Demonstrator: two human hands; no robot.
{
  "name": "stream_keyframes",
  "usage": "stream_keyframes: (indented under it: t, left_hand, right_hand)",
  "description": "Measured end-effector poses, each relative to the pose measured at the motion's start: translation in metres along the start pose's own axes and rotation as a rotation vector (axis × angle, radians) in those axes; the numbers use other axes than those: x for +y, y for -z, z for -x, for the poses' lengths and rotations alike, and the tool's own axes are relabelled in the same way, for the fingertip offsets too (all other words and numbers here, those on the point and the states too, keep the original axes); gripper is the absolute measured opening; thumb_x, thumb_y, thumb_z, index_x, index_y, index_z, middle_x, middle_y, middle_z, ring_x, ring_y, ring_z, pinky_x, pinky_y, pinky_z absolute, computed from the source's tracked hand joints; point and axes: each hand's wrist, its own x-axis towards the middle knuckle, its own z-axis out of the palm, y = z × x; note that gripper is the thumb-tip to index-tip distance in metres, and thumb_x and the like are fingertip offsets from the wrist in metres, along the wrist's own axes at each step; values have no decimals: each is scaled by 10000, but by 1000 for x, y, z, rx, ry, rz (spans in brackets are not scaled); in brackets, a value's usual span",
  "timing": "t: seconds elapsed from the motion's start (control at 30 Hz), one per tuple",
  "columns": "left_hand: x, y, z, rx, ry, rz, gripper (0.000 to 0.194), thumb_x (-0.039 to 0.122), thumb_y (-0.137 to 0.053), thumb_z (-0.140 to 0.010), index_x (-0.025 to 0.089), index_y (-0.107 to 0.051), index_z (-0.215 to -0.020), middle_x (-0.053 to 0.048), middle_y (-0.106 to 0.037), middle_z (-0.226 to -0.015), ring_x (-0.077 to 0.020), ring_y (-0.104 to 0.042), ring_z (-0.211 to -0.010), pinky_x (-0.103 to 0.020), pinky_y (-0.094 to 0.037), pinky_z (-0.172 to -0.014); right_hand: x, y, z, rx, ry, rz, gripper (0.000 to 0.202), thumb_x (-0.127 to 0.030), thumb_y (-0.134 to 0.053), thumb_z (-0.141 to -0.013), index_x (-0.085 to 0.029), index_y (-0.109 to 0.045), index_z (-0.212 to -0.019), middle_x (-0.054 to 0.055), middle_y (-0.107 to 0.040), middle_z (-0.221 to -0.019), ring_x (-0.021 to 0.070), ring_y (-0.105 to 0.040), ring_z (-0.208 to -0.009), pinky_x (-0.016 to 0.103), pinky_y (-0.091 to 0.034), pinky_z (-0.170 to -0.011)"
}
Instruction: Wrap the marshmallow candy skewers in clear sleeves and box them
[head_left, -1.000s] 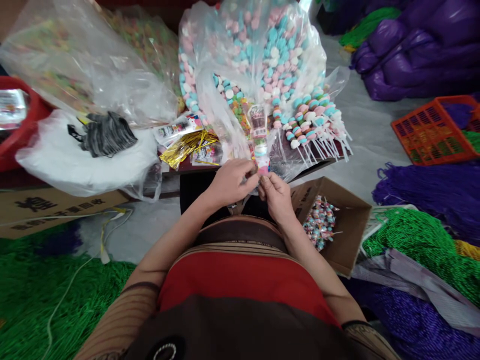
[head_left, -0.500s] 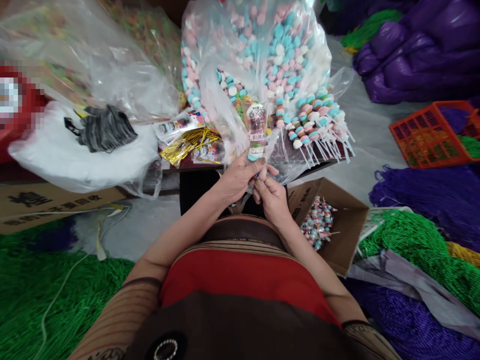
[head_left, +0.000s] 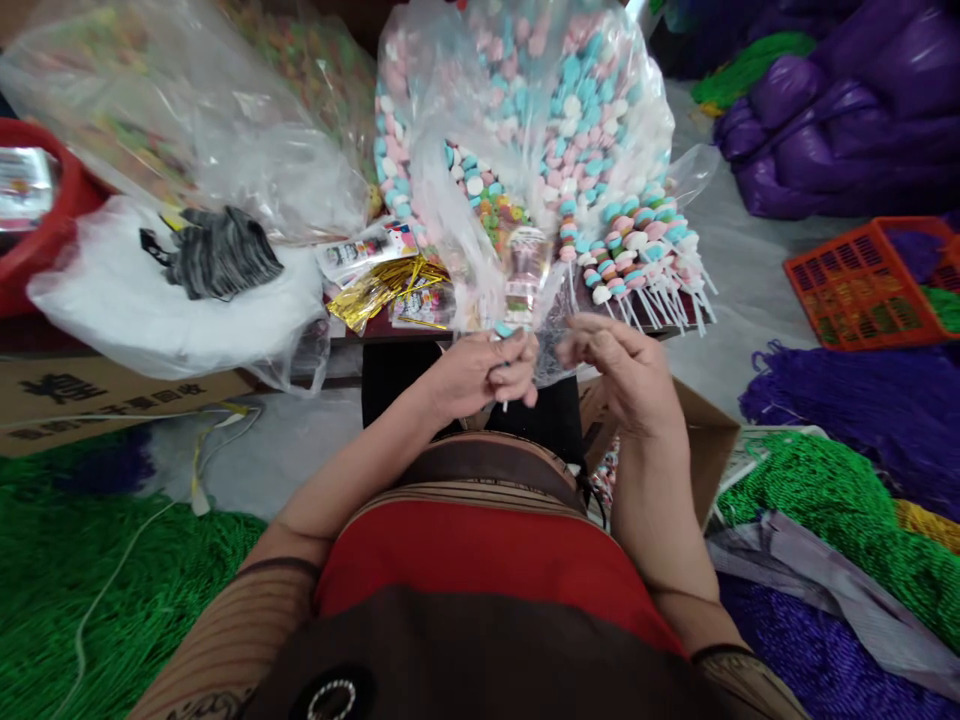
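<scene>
My left hand is closed around the lower end of a candy skewer in a clear printed wrapper. The skewer points away from me, and the tip of a white stick shows below my fingers. Apart from it, to the right, is my right hand, its fingers bent and smeared by motion; whether anything is between them cannot be made out. Beyond the hands lies a pile of unwrapped candy skewers on white sticks. Gold twist ties and flat printed wrappers lie left of the skewer.
A big clear bag of pink, blue and white candies stands at the back. Left are a white plastic bag with a striped grey cloth and a red tub. Below my right arm stands a cardboard box; right, an orange crate.
My right hand has come away from my left hand, up and to the right. My left hand keeps the wrapped skewer, a little lower than before.
</scene>
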Motion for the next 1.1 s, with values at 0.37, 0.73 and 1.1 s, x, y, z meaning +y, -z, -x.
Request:
stream_keyframes:
  t: [0.37, 0.73, 1.1]
  left_hand:
    - [-20, 11, -10, 244, -154, -599, 208, 408, -650, -938, 210, -589, -924, 69, -462, -553, -137, -494, -486, -291, -496, -632]
    - [-7, 25, -4, -123, 79, -73, 404, 585, -616, -927, 215, -520, -796, 128, -266, -494, -62, -209, -379, -247, -409, -463]
    - [8, 68, 4, 677, -413, -768, 201, 341, -693, -903, 240, -562, -790, 19, -519, -650, -177, -602, -673, -270, -429, -651]
  right_hand:
    - [6, -63, -30, 193, 64, -146, 472, -682, -583, -908, -292, -577, -1174, 30, -658, -900, 223, -708, -916, 375, -611, -759]
    - [6, -34, -44, -49, 74, -63, 511, -732, -662, -831, -281, -669, -1071, 69, -720, -932, 278, -719, -998, 415, -599, -720]
    - [24, -95, -73, 112, 105, 12, 323, -589, -646, -915, -273, -679, -975, 25, -728, -895, 186, -709, -797, 363, -591, -749]
